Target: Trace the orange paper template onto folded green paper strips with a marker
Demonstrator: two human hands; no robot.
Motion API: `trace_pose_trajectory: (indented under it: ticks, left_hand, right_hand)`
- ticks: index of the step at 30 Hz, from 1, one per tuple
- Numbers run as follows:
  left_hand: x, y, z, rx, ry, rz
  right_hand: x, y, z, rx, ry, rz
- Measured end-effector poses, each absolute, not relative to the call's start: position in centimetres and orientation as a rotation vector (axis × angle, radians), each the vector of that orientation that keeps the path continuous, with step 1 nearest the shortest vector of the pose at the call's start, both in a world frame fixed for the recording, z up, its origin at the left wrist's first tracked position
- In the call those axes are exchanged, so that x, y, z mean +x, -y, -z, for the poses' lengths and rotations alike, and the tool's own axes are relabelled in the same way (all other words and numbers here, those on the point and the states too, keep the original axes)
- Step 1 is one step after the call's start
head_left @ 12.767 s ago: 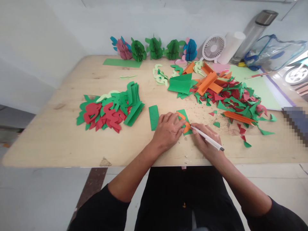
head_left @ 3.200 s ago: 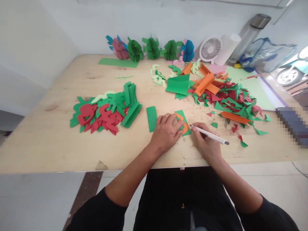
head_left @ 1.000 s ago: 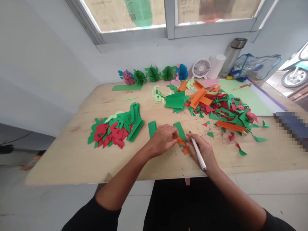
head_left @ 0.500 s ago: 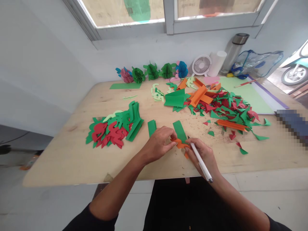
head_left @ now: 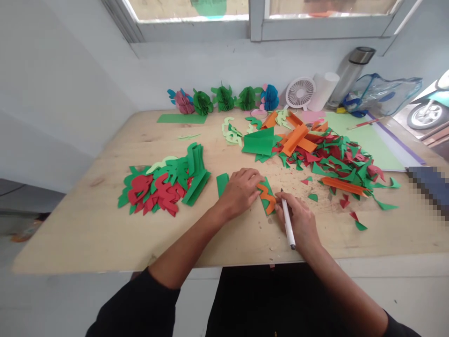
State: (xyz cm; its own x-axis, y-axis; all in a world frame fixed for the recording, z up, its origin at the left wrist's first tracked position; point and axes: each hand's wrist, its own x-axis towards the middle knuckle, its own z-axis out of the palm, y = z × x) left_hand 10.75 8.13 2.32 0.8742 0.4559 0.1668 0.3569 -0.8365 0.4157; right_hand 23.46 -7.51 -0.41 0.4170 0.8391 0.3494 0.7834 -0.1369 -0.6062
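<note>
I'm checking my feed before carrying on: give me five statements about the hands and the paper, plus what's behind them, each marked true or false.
1. The right hand holds a white pen. True.
2. The left hand is at the far end of the orange cutout. True.
3. The orange cutout lies beneath the green strip. False: it lies on top.
4. Five folded paper figures stand along the wall. True.
5. The white fan lies beside the left hand. False: it stands near the wall.

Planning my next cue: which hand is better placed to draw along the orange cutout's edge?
Right, probably: the right hand holds the white pen beside the orange cutout; the left hand is at its far end.
</note>
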Motion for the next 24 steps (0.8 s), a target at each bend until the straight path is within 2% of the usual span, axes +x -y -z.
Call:
trace_pose_trajectory:
  ticks: [9, 24]
  left_hand:
    - [8.9, -2.6, -1.2, 2.736, -0.544, -0.475]
    - [9.6, -2.6, -1.0, 2.804, -0.601, -0.479]
  right_hand:
    - [23.5, 7.5, 0.4, -1.934, 1.437, -0.06]
    - [23.5, 7.6, 0.5, -1.933, 1.465, -0.035]
